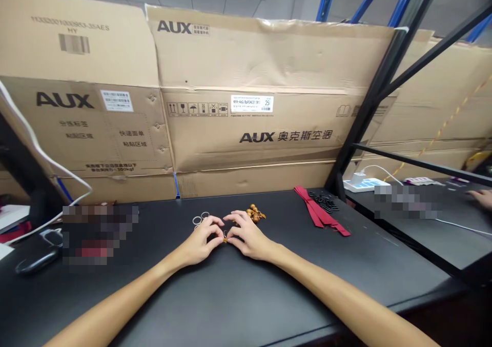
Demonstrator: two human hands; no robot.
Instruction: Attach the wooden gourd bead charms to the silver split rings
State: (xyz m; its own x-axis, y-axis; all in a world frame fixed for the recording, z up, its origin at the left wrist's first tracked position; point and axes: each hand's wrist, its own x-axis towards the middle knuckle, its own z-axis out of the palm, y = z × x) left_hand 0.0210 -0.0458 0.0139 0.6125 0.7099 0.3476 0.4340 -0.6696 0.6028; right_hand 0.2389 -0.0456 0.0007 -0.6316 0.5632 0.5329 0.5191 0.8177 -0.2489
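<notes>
My left hand (203, 242) and my right hand (248, 238) meet low over the black table. Thumbs and fingertips of both pinch a small yellow-brown piece (225, 240), with what looks like a thin ring just above it. The fingers hide most of this piece, so its kind is not clear. Just beyond my left hand lie metal split rings (197, 220). A cluster of glossy brown wooden beads or gourd-shaped charms (255, 213) rests behind my right hand, partly covered by it.
Red ribbon strips (317, 211) and a heap of black cords (323, 201) lie to the right. A black computer mouse (37, 261) and a white cable (57, 170) are at left. Cardboard panels (249, 152) stand behind; beyond the black rack post (346, 155), another person's hand (481, 198) shows.
</notes>
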